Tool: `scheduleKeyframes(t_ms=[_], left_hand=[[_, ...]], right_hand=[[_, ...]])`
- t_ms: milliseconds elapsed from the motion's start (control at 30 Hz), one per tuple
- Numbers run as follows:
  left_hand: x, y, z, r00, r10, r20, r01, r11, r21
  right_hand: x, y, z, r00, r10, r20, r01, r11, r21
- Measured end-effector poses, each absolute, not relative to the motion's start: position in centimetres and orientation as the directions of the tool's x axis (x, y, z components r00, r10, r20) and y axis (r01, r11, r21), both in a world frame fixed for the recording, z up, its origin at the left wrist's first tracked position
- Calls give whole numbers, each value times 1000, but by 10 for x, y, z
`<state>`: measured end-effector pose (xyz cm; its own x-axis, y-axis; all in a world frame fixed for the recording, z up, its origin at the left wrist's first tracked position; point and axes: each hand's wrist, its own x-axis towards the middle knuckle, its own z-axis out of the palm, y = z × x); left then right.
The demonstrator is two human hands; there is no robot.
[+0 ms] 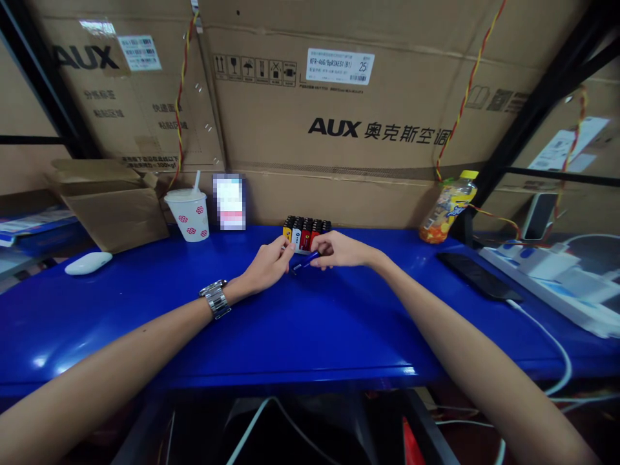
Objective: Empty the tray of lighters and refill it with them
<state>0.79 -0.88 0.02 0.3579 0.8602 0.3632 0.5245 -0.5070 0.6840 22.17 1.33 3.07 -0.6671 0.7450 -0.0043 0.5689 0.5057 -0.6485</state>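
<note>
A block of lighters in several colours, yellow, white and red among them, stands upright in a pale tray at the back middle of the blue table. My right hand is closed around a blue lighter, which tilts down to the left in front of the block. My left hand, with a metal-banded watch on its wrist, is at the block's front left corner. Its thumb and fingers are pinched together. What lies between them, if anything, is hidden.
Left on the blue table are a white mouse, a paper cup with straw and a lit screen. Right are a drink bottle, a black phone on a cable and a power strip. Cardboard boxes stand behind.
</note>
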Motion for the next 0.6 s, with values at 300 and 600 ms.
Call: scheduleKeyframes(t_ms=[300,600], left_hand=[[8,-11,3,344,859,380,544,-512,665],[8,-10,1,363,851,380,527,-523,670]], right_hand=[[209,15,24,-388,863,325,87,385,-919],[205,21,22,-178,942,284,-8,288,-958]])
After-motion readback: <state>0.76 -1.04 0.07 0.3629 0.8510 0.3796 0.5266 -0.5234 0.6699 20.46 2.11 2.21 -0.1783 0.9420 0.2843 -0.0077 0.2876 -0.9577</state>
